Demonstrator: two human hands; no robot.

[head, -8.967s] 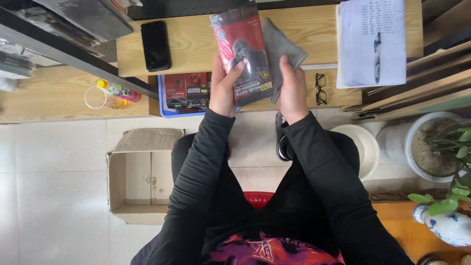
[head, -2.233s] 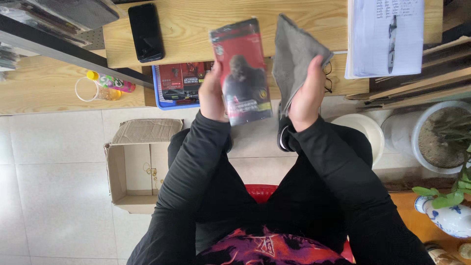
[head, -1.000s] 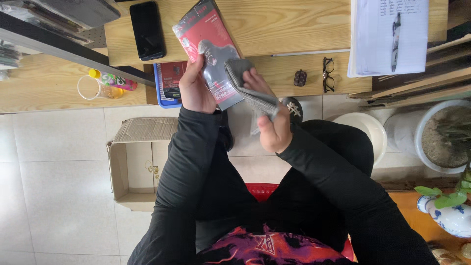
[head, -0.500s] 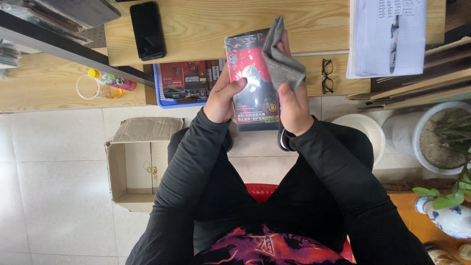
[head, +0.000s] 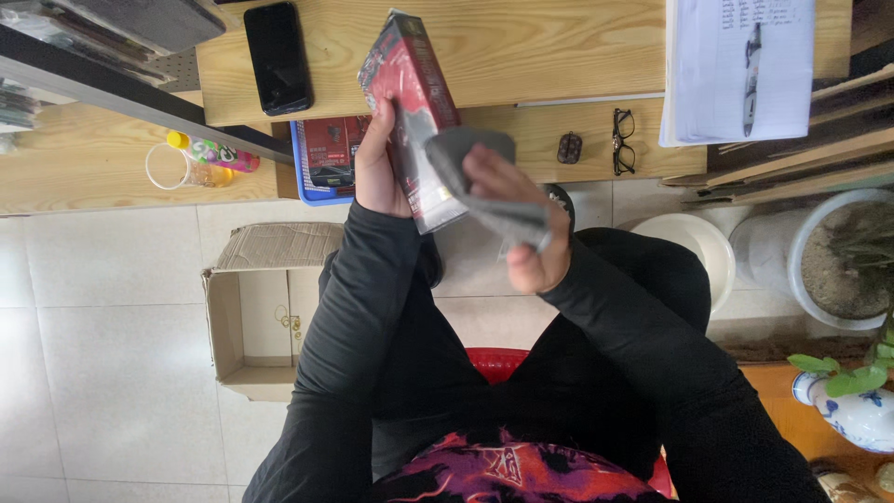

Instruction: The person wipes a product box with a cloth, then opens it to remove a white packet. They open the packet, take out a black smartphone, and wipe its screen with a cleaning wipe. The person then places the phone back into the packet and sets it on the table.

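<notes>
Head view: my left hand (head: pixel 377 172) grips the red box (head: pixel 414 116), long axis toward twelve o'clock; my right hand (head: pixel 521 228) presses a grey cloth (head: pixel 470 177) at its four o'clock.

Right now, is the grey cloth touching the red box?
Touching. The head view shows the cloth, held by the right hand, pressed against the box.
</notes>
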